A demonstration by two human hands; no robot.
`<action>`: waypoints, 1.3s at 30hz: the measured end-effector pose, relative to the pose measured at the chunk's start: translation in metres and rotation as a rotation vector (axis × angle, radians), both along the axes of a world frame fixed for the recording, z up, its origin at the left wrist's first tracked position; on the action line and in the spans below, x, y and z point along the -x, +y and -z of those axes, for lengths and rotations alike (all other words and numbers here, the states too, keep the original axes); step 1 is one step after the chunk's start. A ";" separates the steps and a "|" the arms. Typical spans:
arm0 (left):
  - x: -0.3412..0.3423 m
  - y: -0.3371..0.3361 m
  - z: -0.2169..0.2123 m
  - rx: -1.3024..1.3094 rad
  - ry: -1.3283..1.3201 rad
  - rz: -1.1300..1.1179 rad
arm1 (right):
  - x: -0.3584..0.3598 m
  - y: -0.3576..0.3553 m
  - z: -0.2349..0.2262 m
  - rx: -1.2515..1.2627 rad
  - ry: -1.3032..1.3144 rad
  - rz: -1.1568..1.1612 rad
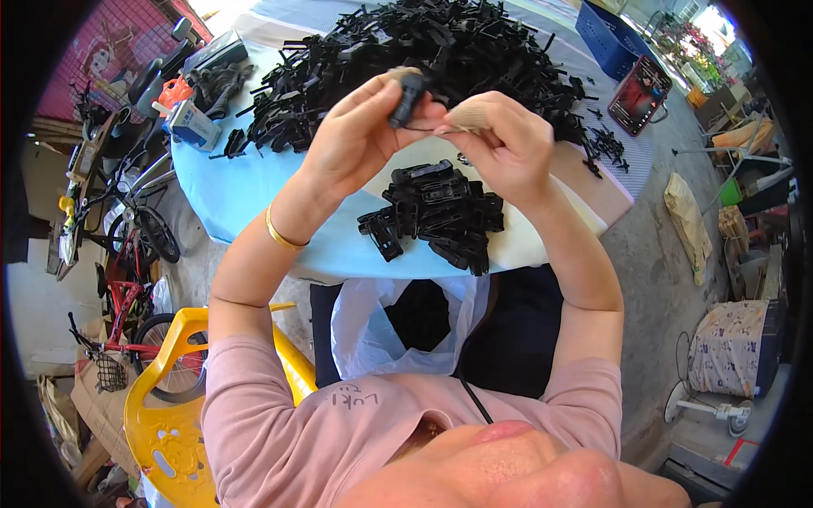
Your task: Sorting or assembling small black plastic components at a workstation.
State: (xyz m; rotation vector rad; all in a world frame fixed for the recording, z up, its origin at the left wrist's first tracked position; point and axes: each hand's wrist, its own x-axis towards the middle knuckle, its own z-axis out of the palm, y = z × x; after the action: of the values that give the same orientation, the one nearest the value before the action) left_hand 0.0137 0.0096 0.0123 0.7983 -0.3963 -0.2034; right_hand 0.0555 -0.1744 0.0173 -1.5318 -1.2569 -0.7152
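In front of me, over the table, my left hand (351, 127) is closed around a small black plastic part (409, 100) with a rounded top. My right hand (508, 144) is beside it, thumb and fingers pinched together. A thin dark sliver runs between the two hands, but what the right fingertips hold is too small to name. Tan coverings wrap some fingers. Below the hands, a small heap of black plastic parts (436, 212) lies near the table's front edge. Behind them spreads a much larger pile of similar black parts (339, 72).
An open white plastic bag (356, 326) with black contents sits at my lap. A phone (639, 95) and a blue basket (614, 42) stand at the table's right; a blue-white box (193, 125) is at the left. A yellow chair (174, 432) and bicycles (127, 296) flank my left side.
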 end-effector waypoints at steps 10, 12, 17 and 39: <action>0.013 -0.024 0.003 -0.604 -0.258 -0.302 | 0.004 -0.004 0.001 -0.002 0.580 -0.039; 0.012 -0.026 0.004 -0.648 -0.287 -0.330 | -0.001 -0.005 0.001 0.135 0.817 -0.147; 0.012 -0.024 0.002 -0.591 -0.256 -0.417 | -0.002 -0.009 -0.002 0.144 1.147 -0.334; 0.007 -0.025 0.017 -0.844 -0.659 -0.881 | 0.004 -0.004 -0.002 0.224 0.961 -0.221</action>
State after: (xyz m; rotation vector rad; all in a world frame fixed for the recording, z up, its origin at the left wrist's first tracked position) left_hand 0.0065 -0.0154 -0.0043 1.8039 -0.5393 0.7941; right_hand 0.0517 -0.1781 0.0197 -1.5705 -0.7418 0.3216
